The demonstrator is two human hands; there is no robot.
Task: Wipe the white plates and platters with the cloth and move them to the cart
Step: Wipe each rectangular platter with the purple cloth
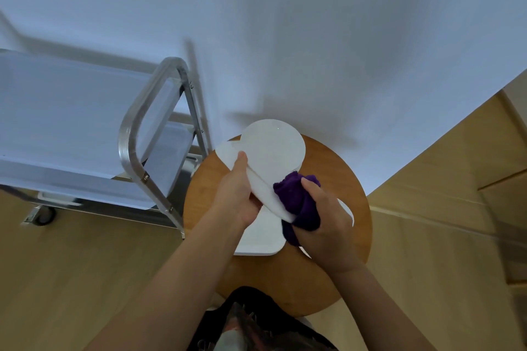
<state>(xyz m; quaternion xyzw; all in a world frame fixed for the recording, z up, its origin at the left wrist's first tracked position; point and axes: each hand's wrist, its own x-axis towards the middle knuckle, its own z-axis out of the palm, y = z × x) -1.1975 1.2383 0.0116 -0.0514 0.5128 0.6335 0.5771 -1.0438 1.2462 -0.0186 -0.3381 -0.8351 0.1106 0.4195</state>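
My left hand grips a long white platter by its edge and holds it tilted above a round wooden table. My right hand clutches a purple cloth pressed against the platter's near end. Under the platter lie a round white plate and a rectangular white platter, stacked on the table. The metal cart with white shelves stands to the left of the table.
A white wall rises behind the table and cart. The floor is light wood. The cart's top shelf holds nothing visible. A cart wheel shows at lower left. My dark clothing is at the bottom edge.
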